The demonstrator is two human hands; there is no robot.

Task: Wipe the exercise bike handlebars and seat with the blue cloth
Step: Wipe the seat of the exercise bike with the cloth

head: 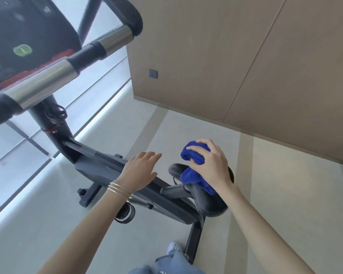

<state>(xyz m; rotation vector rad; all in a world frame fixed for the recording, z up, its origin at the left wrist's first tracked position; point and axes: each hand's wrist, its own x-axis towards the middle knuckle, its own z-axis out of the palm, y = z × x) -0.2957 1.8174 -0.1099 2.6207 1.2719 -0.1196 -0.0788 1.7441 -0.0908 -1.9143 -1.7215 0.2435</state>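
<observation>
**Cloth on the seat**

The right hand (210, 165) grips the bunched blue cloth (193, 155), fingers curled over it, and holds it down on the front of the black seat (206, 202). The left hand (141, 171) is flat with its fingers loosely spread, holding nothing, over the bike frame (105, 167); it may be touching the frame, but I cannot tell. Thin bangles (120, 191) circle that wrist. The handlebars (48, 82) sit upper left, well apart from both hands.

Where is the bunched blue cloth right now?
The bunched blue cloth is right of centre in the head view, gripped by the right hand over the black padded bike seat.
</observation>
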